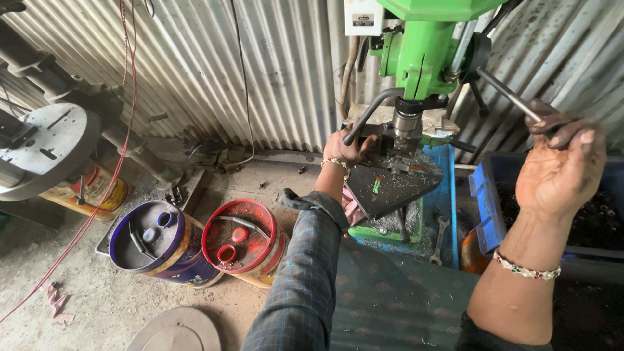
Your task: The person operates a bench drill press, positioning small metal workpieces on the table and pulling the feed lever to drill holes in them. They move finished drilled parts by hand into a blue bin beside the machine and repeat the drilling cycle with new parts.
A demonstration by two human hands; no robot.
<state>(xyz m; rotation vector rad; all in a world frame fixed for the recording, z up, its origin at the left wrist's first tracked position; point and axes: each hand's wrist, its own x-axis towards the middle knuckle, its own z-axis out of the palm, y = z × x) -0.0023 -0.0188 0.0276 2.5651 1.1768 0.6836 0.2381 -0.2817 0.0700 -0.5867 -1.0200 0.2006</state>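
Fingers (564, 133) of the right hand (560, 170) were curled together over the end of the feed lever (510, 95), a plain steel rod that ran down and left to the green drill press (422, 52). That hand was raised, palm toward the camera, with a beaded bracelet (525, 268) on the wrist below it. Fingers (365, 144) of the left hand (348, 148) were clamped on a small dark workpiece (382, 147) that sat just under the chuck (407, 123), pressed onto the machine's tabletop (390, 188). A bent dark bar (370, 114) crossed over the left hand and ended near the chuck. Metal shavings lay scattered over the tabletop, and a small green and red object (376, 184) rested on its dark plate. The left arm wore a dark checked sleeve (302, 279). Beside the machine's base lay a spanner (440, 239) on a blue surface, and a blue crate (489, 195) stood to the right, under the right hand. Farther left, on the dusty floor (97, 305), stood a purple drum (153, 244) and a red drum (242, 242), just beside each other. A round grey disc (45, 149) showed at the left edge, and corrugated metal sheeting (214, 71) made the wall behind everything.
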